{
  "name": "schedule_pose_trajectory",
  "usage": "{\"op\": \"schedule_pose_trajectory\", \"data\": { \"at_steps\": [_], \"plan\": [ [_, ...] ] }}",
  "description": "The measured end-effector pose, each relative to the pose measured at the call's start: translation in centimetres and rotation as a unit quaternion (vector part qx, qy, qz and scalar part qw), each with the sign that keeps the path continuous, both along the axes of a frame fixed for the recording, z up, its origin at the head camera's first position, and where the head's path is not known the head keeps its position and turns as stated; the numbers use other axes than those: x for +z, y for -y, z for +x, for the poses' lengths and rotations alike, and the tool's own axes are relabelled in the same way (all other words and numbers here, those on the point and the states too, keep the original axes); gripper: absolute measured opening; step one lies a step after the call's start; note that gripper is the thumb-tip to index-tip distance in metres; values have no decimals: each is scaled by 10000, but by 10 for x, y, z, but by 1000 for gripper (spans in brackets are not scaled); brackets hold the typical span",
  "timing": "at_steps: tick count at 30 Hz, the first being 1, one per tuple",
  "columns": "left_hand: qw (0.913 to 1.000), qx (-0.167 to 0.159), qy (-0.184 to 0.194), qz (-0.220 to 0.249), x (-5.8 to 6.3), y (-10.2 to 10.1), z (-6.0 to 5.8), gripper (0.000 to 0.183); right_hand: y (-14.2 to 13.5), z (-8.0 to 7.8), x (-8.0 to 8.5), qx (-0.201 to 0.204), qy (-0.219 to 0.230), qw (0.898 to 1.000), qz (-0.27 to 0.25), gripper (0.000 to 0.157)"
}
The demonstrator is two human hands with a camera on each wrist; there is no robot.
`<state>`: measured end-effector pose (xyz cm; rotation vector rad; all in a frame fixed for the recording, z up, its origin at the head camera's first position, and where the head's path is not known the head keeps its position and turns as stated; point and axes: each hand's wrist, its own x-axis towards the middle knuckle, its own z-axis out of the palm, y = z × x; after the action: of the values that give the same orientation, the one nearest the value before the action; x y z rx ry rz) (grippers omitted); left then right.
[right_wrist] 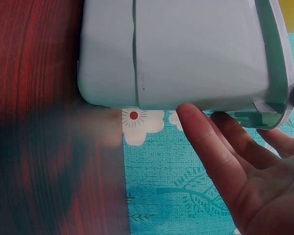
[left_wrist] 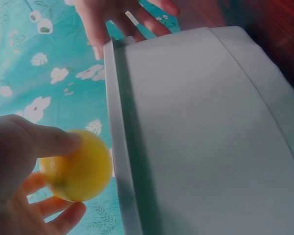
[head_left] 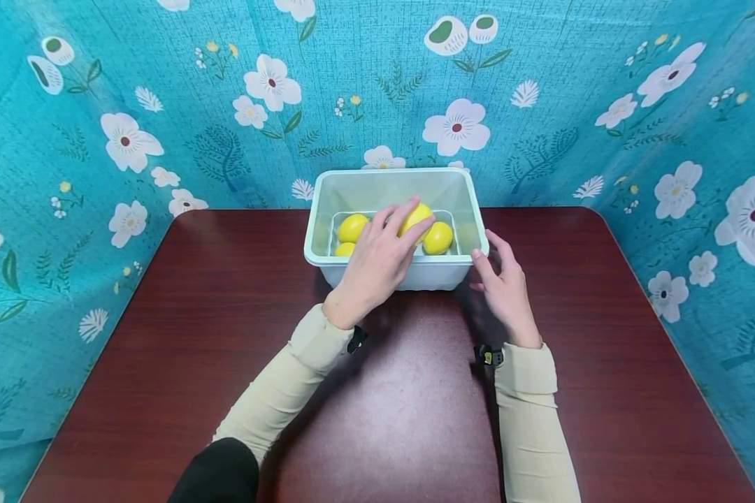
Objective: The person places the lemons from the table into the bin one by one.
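My left hand (head_left: 377, 262) grips a yellow lemon (left_wrist: 85, 169) between thumb and fingers, above the opening of a pale plastic bin (head_left: 393, 172). Three more lemons show inside the bin: one at the left (head_left: 353, 228), a partly hidden one in front of it (head_left: 344, 249), and one at the right (head_left: 438, 238). At the bin's front right corner is my right hand (head_left: 506, 290). Its thumb touches the rim, and its spread, nearly straight fingers rest along the outside of the right end wall, as the right wrist view shows.
The bin stands near the back edge of a dark red-brown wooden table (head_left: 195, 300). Behind and beside it hangs a blue floral curtain (head_left: 365, 63). Dark straps with small devices (head_left: 489, 356) sit on both wrists. A black rounded shape (head_left: 220, 471) covers the bottom left of the head view.
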<state>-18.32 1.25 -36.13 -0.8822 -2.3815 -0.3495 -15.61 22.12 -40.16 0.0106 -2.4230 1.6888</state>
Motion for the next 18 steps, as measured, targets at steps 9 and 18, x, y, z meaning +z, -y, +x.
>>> {"op": "schedule_pose_trajectory", "data": {
  "at_steps": [9, 18],
  "plan": [
    [9996, 23, 279, -82, -3, -3, -3, 40, 0, -1, -1, 10, -16, 10000, -58, 52],
    [9983, -40, 573, -40, -5, -4, -6, 43, 1, -3, -1, 6, -26, 10000, -75, 53]
  ]
}}
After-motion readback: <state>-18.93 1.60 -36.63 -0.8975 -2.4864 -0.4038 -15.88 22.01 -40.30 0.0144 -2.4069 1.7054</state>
